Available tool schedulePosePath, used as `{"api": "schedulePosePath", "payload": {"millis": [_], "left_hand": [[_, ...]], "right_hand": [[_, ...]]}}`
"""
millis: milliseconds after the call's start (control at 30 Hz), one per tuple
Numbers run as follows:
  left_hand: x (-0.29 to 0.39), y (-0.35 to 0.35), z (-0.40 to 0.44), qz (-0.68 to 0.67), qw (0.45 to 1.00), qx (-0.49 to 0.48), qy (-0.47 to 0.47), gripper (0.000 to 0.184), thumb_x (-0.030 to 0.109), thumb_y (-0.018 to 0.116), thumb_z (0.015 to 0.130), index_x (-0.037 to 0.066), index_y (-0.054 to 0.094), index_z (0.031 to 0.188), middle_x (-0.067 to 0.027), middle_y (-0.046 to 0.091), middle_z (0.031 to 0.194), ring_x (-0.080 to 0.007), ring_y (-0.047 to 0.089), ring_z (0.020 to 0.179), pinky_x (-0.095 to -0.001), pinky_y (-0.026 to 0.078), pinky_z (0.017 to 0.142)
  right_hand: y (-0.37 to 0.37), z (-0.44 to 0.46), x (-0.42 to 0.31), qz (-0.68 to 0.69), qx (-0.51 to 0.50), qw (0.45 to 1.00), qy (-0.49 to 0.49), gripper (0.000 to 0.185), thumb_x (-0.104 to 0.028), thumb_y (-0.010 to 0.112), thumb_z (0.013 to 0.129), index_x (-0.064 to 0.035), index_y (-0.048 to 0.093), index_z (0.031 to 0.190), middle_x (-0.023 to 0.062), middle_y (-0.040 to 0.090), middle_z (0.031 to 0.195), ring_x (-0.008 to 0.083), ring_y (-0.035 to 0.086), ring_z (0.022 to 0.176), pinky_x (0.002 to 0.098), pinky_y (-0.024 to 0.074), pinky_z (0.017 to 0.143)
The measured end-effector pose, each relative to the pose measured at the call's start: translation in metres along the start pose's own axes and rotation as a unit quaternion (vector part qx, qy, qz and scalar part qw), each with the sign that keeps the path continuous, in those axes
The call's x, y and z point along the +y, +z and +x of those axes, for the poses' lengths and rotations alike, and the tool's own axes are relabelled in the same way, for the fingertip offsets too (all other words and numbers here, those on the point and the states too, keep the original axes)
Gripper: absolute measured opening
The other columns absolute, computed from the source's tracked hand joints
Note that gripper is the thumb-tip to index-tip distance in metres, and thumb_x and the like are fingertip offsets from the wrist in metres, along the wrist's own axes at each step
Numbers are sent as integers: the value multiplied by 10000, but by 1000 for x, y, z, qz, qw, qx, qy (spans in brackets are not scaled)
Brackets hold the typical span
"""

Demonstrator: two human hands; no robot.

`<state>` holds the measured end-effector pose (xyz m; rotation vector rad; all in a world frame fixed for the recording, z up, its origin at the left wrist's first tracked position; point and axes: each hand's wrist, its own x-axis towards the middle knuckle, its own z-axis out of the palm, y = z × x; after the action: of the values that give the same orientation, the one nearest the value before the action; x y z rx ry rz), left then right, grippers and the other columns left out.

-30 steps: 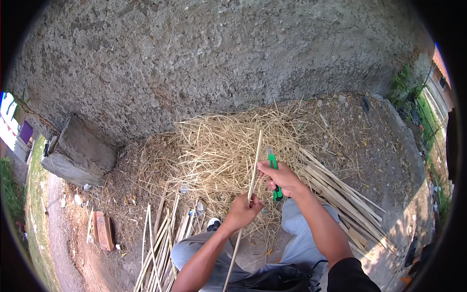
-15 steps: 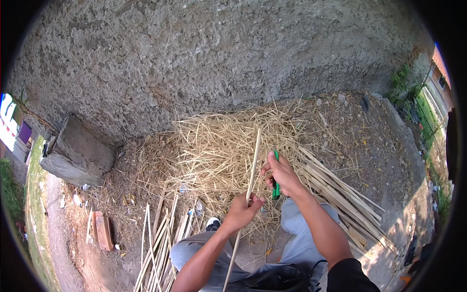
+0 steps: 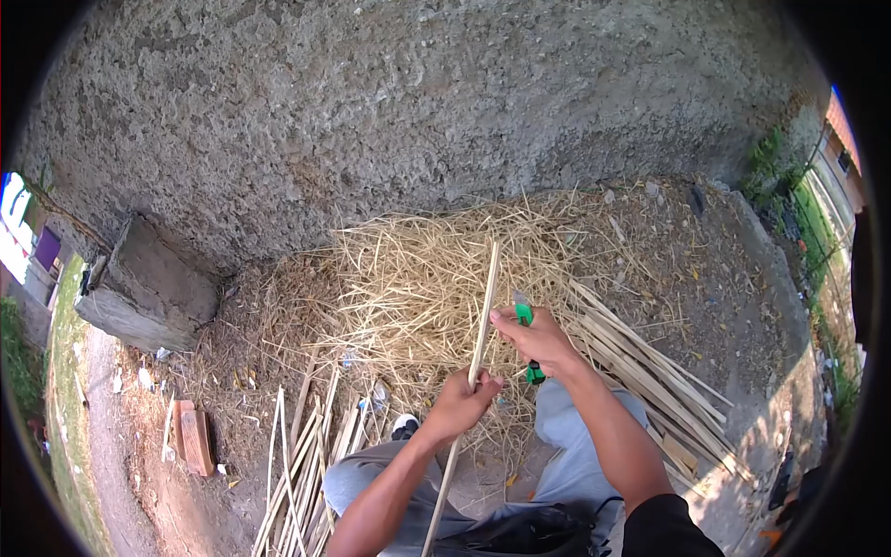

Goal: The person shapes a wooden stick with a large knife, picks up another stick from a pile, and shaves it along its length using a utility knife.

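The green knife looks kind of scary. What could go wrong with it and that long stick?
The green knife in the right hand might slip along the long stick and nick the left hand, which grips it lower down with no glove. The knife could also be dropped onto the right knee, which is just below it in the view. And the stick is thin, so it might snap or leave a splinter in those bare fingers.

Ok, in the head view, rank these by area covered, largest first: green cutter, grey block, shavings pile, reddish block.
1. Shavings pile
2. Grey block
3. Reddish block
4. Green cutter, partly hidden by the right hand
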<state>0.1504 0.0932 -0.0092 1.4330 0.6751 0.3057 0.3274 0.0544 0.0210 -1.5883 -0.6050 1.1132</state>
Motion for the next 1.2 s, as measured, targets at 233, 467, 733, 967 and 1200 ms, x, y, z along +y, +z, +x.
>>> {"api": "schedulePosePath", "payload": {"millis": [233, 467, 733, 967, 1200], "left_hand": [[17, -10, -4, -192, 963, -139, -130, 268, 249, 591, 981, 136, 381, 859, 35, 407, 608, -41, 336, 421, -236, 237, 342], [22, -4, -2, -145, 978, -83, -121, 246, 284, 571, 988, 69, 453, 1008, 6, 478, 639, -110, 495, 457, -278, 489, 465], [12, -2, 0, -162, 984, -28, -69, 201, 248, 509, 1017, 51, 480, 1046, -62, 592, 720, -137, 565, 489, -288, 516, 489], [27, 3, -10, -59, 991, -73, -92, 269, 312, 468, 1032, 46, 503, 1012, -37, 560, 704, -118, 532, 487, -262, 479, 473], [15, -6, -8, -131, 969, -66, -199, 347, 374, 432, 1041, 80, 490, 865, 42, 362, 592, -62, 312, 455, -253, 261, 401]], "right_hand": [[5, -1, 3, 48, -27, 998, -20, 343, -310, 758, 857, 7, 672, 953, -48, 480, 542, 27, 383, 422, 216, 289, 386], [7, -6, -3, 12, 60, 996, -61, 308, -284, 794, 797, -15, 675, 706, -11, 544, 573, 64, 420, 488, 281, 307, 447], [2, -1, 0, 5, 73, 996, -42, 291, -269, 792, 795, -14, 667, 732, -5, 541, 574, 73, 427, 499, 291, 308, 449], [-1, 0, 1, 16, 42, 998, -48, 279, -272, 773, 822, -25, 650, 782, -9, 534, 599, 68, 422, 509, 274, 321, 460], [-23, 6, 6, -175, -95, 975, -102, 200, -181, 655, 923, 5, 659, 996, 15, 606, 746, 79, 536, 647, 262, 435, 580]]}}
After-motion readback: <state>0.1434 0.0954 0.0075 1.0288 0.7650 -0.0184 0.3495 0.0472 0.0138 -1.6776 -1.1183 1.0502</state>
